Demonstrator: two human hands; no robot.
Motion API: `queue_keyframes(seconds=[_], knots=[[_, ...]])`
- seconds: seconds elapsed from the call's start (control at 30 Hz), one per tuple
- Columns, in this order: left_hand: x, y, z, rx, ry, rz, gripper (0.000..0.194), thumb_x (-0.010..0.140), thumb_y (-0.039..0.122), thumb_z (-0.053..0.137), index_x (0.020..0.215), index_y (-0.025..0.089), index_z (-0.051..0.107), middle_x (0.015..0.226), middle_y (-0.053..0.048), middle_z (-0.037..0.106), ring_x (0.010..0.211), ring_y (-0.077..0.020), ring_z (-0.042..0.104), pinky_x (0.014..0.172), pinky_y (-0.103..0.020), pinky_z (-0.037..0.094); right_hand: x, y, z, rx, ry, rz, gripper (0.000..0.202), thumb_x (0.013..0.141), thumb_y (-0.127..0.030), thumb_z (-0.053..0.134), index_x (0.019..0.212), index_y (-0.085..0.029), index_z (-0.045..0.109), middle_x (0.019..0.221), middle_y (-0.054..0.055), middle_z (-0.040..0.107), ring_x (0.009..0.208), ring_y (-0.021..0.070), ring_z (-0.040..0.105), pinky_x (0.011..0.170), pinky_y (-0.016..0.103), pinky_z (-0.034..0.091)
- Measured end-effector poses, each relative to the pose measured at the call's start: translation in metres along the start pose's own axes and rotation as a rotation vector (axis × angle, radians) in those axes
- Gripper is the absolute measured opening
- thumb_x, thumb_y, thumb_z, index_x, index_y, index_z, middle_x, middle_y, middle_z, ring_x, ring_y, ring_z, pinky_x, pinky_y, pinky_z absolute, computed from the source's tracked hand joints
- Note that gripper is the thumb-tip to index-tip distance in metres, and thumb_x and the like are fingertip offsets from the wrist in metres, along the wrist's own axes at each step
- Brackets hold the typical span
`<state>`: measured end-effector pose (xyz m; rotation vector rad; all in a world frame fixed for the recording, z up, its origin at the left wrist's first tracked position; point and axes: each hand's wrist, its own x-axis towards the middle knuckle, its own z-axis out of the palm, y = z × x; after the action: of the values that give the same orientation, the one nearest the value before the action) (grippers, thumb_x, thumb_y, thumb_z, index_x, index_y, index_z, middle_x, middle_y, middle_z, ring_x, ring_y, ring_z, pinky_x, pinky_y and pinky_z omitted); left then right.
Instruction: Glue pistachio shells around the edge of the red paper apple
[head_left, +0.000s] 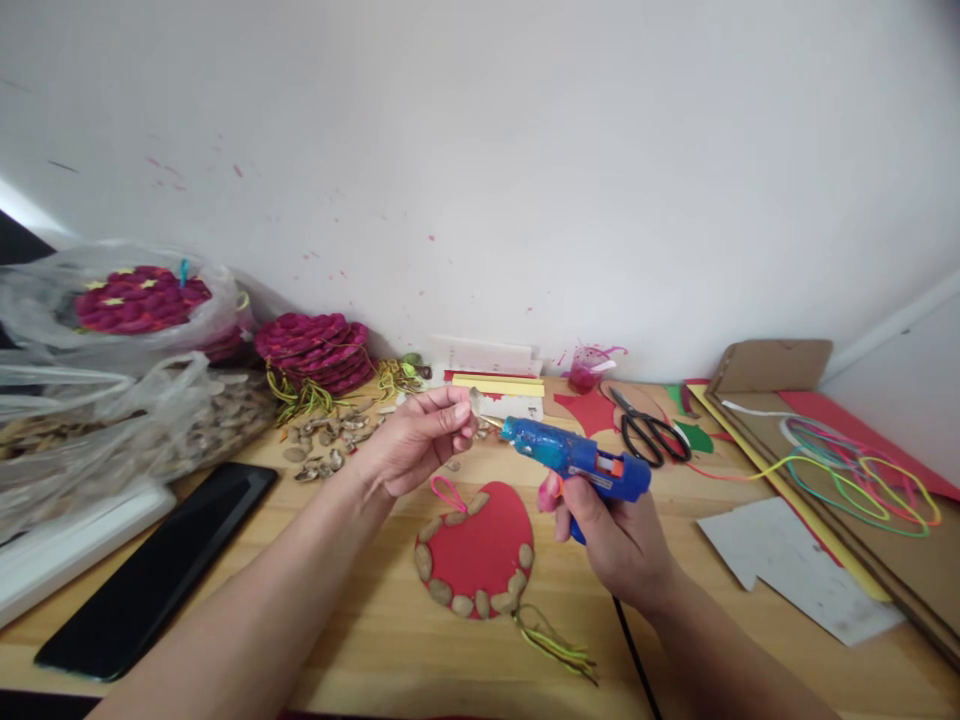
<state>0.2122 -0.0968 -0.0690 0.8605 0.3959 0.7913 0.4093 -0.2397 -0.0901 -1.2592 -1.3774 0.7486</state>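
Pinched between the fingertips of my left hand (424, 435) is a small shell piece (474, 402), held up above the table. My right hand (619, 535) is wrapped round the handle of a blue glue gun (574, 458), whose nozzle points left and reaches the shell piece; whether they touch I cannot tell. Below both hands lies a red disc (472, 545) with brown shell pieces (463, 605) along much of its edge. A pink loop (448, 494) is at its top and a yellow-green tassel (559, 645) at its lower right.
Loose shells (322, 460) lie at the left, near a black tablet-like slab (161, 570) and plastic bags (120, 410). Magenta braided discs (315, 350) are stacked behind. Scissors (651, 430), cardboard (769, 367) and coloured cord (862, 470) are at the right. A black cable (634, 650) runs frontward.
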Motion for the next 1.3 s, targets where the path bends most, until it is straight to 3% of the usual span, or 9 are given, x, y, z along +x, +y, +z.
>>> queue_keyframes(seconds=[0.83,1.3], knots=[[-0.0006,-0.0001,0.0,-0.01,-0.019,0.001,0.028,0.063,0.023,0.095,0.072,0.011,0.072,0.063,-0.003,0.061,0.058,-0.0075,0.054,0.052,-0.015,0.045,-0.0006,0.0024,-0.0027,-0.005,0.0,-0.034,0.036,0.1,-0.049,0.055,0.085,-0.019,0.07,0.074,0.005,0.07,0.051,0.0134,0.062,0.049,0.026,0.047],[-0.0008,-0.0001,-0.0014,-0.024,-0.026,-0.003,0.027,0.063,0.022,0.094,0.075,0.011,0.073,0.065,-0.003,0.062,0.058,-0.007,0.054,0.052,-0.014,0.044,-0.0007,0.0048,-0.0031,-0.02,0.022,-0.043,0.038,0.1,-0.05,0.055,0.082,-0.019,0.069,0.064,0.003,0.065,0.05,0.0152,0.062,0.048,0.027,0.047]])
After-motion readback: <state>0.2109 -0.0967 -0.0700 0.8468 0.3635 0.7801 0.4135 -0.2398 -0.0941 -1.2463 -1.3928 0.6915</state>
